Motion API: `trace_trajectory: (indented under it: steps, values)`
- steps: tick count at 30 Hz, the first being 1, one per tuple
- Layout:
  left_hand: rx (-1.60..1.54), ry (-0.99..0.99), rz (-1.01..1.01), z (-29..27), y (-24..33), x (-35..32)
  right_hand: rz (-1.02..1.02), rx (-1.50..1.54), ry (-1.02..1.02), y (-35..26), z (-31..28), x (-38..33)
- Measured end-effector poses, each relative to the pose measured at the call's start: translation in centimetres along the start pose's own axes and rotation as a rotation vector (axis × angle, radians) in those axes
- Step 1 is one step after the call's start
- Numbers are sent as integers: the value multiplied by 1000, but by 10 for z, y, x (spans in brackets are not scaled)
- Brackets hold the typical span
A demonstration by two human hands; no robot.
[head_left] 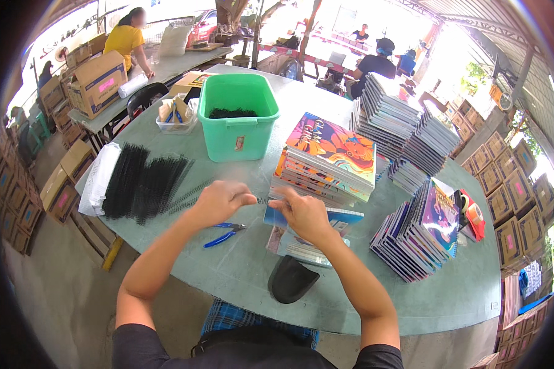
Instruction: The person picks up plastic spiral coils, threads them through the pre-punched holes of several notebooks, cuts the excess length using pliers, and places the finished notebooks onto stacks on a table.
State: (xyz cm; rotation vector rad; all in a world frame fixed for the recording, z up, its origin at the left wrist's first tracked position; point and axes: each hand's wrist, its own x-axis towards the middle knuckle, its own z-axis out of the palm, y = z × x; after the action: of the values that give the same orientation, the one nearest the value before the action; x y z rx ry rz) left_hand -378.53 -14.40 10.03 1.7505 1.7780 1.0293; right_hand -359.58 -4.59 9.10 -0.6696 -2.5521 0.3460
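Note:
My left hand (218, 202) is closed in a pinch above the table, partly blurred. My right hand (305, 214) has its fingers bent together over a blue-covered notebook (346, 216) in front of the tall pile. A short piece of black spiral coil (263, 200) shows between the two hands; whether either grips it is unclear. Beneath the right hand lie more notebooks (308, 251). Blue-handled cutting pliers (223, 235) rest on the table below my left hand. Close to me is a dark rounded pad-like piece (292, 280).
Many black spiral coils (143, 183) lie at left beside a white wrapped bundle (98, 179). A green bin (237, 132) holds black scraps. Piles of notebooks (329, 150) and bound notebooks (415, 230) stand right. A person in yellow (124, 40) is at another table; cardboard boxes (97, 85) surround it.

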Motion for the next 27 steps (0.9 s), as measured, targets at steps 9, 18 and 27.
trace_trajectory:
  steps: [9, 18, 27]
  values:
    - [46, 82, 108, 7, 6, -1, -8, -26, -7, 3, -1, 5]
    - [169, 123, 122, 11, 12, 8, -27, 183, 40, 9, -1, 5]
    - [512, 64, 295, 143, -2, -52, -128, 258, 277, 9, 8, 9]
